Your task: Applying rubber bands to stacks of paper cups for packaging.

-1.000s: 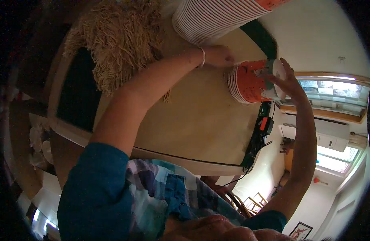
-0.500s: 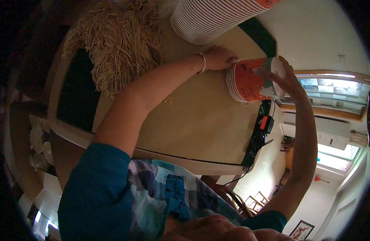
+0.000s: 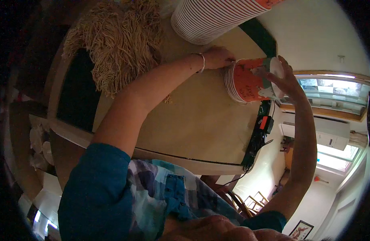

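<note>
A short stack of nested paper cups (image 3: 253,82), orange with green and white patches, lies tipped on its side, its white rims facing left and its round white base facing right. My right hand (image 3: 288,82) is wrapped round the base end, thumb on the near side. At the upper edge of the rims my left hand (image 3: 219,58), with a pale band at the wrist, has its fingers pinched together against the outermost rims. Exactly how much the left fingertips grip is hard to see. Beyond my left hand lies a much longer stack of similar cups (image 3: 217,20).
A heap of beige cotton strings (image 3: 124,48) covers the table's far left. The tan tabletop (image 3: 197,124) has dark green edging. A black adapter with an orange part (image 3: 266,124) and tangled cables (image 3: 253,148) sit at the table's right edge. A window (image 3: 334,90) is further right.
The short cup stack and both hands have shifted very slightly; the left fingers stay at the rims and the right hand stays on the base.
</note>
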`<control>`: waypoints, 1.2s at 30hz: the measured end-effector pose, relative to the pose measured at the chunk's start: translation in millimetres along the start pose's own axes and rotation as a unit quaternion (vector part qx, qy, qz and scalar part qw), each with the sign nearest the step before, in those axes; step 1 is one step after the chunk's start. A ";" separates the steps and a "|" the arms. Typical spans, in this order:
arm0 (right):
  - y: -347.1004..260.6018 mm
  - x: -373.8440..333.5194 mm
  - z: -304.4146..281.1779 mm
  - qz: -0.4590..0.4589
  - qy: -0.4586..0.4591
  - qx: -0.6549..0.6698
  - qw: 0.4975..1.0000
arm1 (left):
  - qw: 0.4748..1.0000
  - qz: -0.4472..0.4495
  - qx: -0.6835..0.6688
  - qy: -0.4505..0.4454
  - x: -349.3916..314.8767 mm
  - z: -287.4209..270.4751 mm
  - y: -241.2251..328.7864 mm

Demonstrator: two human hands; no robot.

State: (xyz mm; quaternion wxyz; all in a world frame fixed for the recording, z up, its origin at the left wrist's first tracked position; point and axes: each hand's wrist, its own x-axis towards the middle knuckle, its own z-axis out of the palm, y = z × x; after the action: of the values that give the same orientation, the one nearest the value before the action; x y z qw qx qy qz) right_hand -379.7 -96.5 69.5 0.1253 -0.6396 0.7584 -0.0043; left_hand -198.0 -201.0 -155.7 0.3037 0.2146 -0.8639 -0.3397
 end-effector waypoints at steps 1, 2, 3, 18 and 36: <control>-2.3 -0.6 0.1 0.008 -0.002 0.004 1.000 | 1.000 -0.003 0.004 0.004 -0.6 0.4 0.2; 0.0 0.6 0.5 0.007 -0.002 0.005 1.000 | 1.000 -0.007 0.007 0.008 -1.0 0.3 0.2; 2.0 0.1 0.3 0.002 -0.003 0.009 1.000 | 1.000 -0.006 0.007 0.007 -1.1 0.9 0.9; -27.4 -14.9 -2.0 0.024 0.002 0.032 0.999 | 0.998 -0.032 0.043 0.016 -3.1 -5.0 15.1; 2.8 0.2 -0.4 -0.040 -0.008 -0.037 0.998 | 0.997 -0.020 0.062 0.036 -1.2 -1.5 15.8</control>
State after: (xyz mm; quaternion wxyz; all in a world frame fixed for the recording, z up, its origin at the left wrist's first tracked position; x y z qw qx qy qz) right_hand -382.6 -96.2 69.3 0.1072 -0.6737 0.7308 0.0243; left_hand -198.7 -190.3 -143.9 0.3137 0.2621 -0.8673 -0.2839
